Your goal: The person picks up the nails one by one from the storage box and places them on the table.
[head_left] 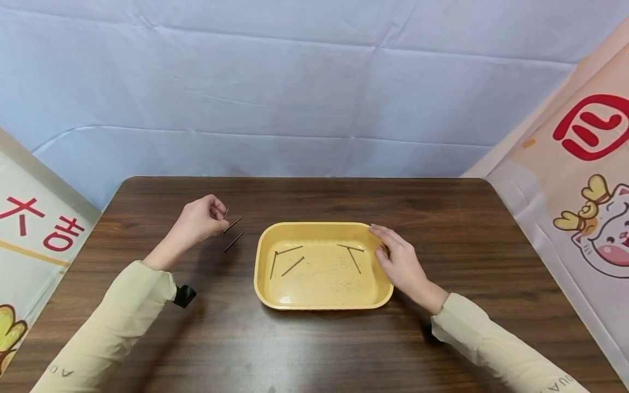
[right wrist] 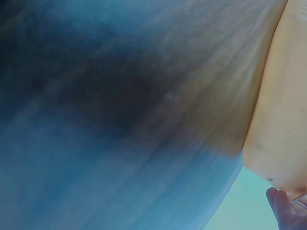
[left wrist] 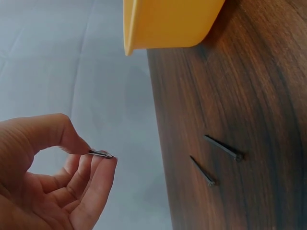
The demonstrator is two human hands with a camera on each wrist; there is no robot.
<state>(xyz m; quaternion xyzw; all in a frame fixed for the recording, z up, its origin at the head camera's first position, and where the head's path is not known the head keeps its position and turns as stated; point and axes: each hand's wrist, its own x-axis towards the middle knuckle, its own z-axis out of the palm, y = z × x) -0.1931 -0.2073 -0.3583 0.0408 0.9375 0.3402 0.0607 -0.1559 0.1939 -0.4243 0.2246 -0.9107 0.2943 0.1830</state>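
Observation:
Between thumb and fingertips, my left hand (head_left: 200,219) pinches a nail (left wrist: 100,154), held above the table's left part. Just beside that hand, two dark nails (head_left: 233,242) lie apart on the wood; the left wrist view shows their heads. A yellow plastic tray (head_left: 321,304) sits at the middle of the table. Inside it, several nails lie scattered in a left group (head_left: 293,266) and a right group (head_left: 354,261). My right hand (head_left: 400,262) grips the tray's right rim near the far corner, its thumb toward the inside. The right wrist view shows its fingertips against the tray's outer wall.
The dark wood-grain table (head_left: 314,349) has rounded far corners. Behind it hangs a pale creased cloth (head_left: 295,98). Printed banners stand at the left (head_left: 39,218) and right (head_left: 580,180) sides.

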